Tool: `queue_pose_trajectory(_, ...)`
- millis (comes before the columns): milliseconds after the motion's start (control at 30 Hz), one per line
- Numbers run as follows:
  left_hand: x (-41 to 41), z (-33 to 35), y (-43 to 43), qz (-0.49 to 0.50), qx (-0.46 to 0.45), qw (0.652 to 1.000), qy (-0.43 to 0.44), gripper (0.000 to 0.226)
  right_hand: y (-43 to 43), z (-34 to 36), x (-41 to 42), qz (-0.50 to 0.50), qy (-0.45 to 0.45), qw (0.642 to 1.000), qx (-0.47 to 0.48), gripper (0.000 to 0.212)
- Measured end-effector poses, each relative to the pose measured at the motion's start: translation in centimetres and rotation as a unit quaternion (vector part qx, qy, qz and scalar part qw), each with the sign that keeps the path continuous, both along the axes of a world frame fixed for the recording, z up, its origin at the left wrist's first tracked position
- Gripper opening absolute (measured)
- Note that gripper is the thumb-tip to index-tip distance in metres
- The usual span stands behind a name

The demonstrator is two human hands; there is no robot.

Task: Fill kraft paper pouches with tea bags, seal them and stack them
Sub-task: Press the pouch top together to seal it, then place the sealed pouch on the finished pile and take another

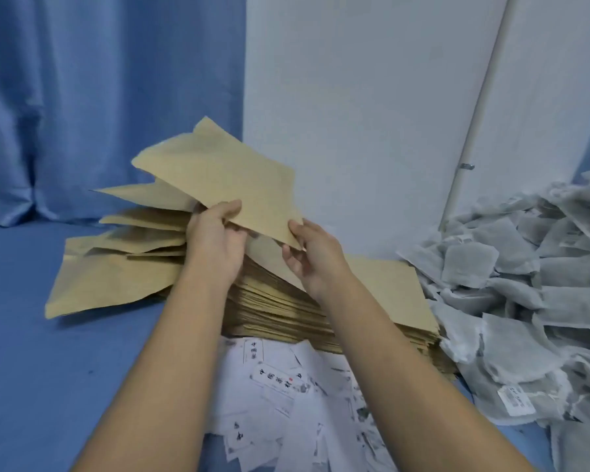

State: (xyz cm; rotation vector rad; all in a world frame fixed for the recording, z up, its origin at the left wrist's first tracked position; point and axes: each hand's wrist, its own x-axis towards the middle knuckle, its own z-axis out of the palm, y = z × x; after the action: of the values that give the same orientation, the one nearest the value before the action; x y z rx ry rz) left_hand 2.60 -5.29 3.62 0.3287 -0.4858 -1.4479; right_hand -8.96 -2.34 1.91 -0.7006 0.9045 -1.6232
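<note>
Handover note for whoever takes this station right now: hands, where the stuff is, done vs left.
Left hand: pinches the near edge of the raised pouch.
Right hand: pinches the same pouch at its near right corner.
Flat pouch stack lies under the hands. The loose pouches fan out to its left; whether they are filled cannot be told.
Tea bags are heaped at right, printed slips in front.
Done: one pouch picked up.
Left: fill it, seal it, stack it.
</note>
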Motion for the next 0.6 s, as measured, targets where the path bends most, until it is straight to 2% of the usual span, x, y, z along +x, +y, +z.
queue_pose_trajectory(33, 0.9, 1.1, -1.1, 0.022, -0.006, 1.000, 0.015, 0.028, -1.7, 1.2, 1.4, 0.009, 0.010, 1.000, -0.002, 0.006)
queue_pose_trajectory(100, 2.4, 2.4, -3.8, 0.073, 0.008, 0.997, -0.008, 0.024, -5.2, 3.0, 3.8, 0.012, 0.060, 0.998, -0.001, 0.013)
queue_pose_trajectory(167, 4.1, 2.1, -6.8, 0.111, 0.062, 0.988, -0.091, 0.020, -8.6, 3.6, 5.7, 0.009, 0.156, 0.988, 0.015, 0.015)
queue_pose_trajectory(233, 6.0, 0.7, -9.5, 0.100, 0.136, 0.963, -0.208, 0.012, -11.3, 2.9, 7.0, 0.006, 0.241, 0.969, 0.054, 0.015)
queue_pose_trajectory(267, 6.9, -0.1, -10.4, 0.076, 0.159, 0.948, -0.264, 0.010, -12.3, 2.4, 7.5, 0.003, 0.254, 0.964, 0.076, 0.014)
queue_pose_trajectory(300, 7.7, -0.7, -11.4, 0.050, 0.166, 0.940, -0.294, 0.017, -13.2, 1.9, 8.0, 0.003, 0.246, 0.964, 0.096, 0.012)
queue_pose_trajectory(333, 8.3, -1.2, -12.3, 0.032, 0.166, 0.942, -0.289, 0.024, -13.9, 1.6, 8.4, 0.010, 0.221, 0.969, 0.110, 0.010)
queue_pose_trajectory(367, 8.8, -1.4, -12.9, 0.020, 0.159, 0.956, -0.248, 0.026, -14.3, 1.4, 8.7, 0.030, 0.171, 0.978, 0.115, 0.008)
queue_pose_trajectory(433, 9.0, -1.2, -13.3, 0.016, 0.132, 0.983, -0.130, 0.017, -14.7, 1.8, 9.2, 0.081, 0.014, 0.992, 0.096, 0.008)
queue_pose_trajectory(500, 8.9, -1.1, -12.8, 0.026, 0.097, 0.994, -0.042, 0.009, -14.7, 2.3, 9.6, 0.104, -0.120, 0.985, 0.068, 0.006)
queue_pose_trajectory(567, 8.5, -1.2, -12.0, 0.059, 0.077, 0.995, 0.005, 0.017, -14.1, 2.5, 9.6, 0.119, -0.166, 0.978, 0.048, 0.010)
queue_pose_trajectory(600, 8.3, -1.3, -11.3, 0.083, 0.079, 0.993, 0.019, 0.021, -13.5, 2.5, 9.6, 0.127, -0.161, 0.978, 0.039, 0.008)
